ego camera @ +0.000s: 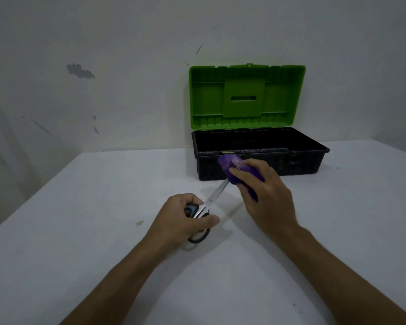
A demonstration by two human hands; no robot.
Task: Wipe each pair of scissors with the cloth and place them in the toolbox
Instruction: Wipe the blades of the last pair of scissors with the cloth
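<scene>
My left hand [185, 219] grips the black and blue handles of a pair of scissors [215, 195], whose steel blades point up and to the right. My right hand [265, 195] holds a bunched purple cloth [230, 165] wrapped around the blade tips, so the tips are hidden. Just behind the cloth stands the toolbox [314, 158], a black tray with its green lid [246, 97] standing open against the wall. The inside of the tray looks dark and I make out nothing in it.
The white table [103, 231] spreads to the left and front of my hands, with a small stain [140, 223] left of my left hand. A scuffed white wall [103, 78] rises behind the table's far edge.
</scene>
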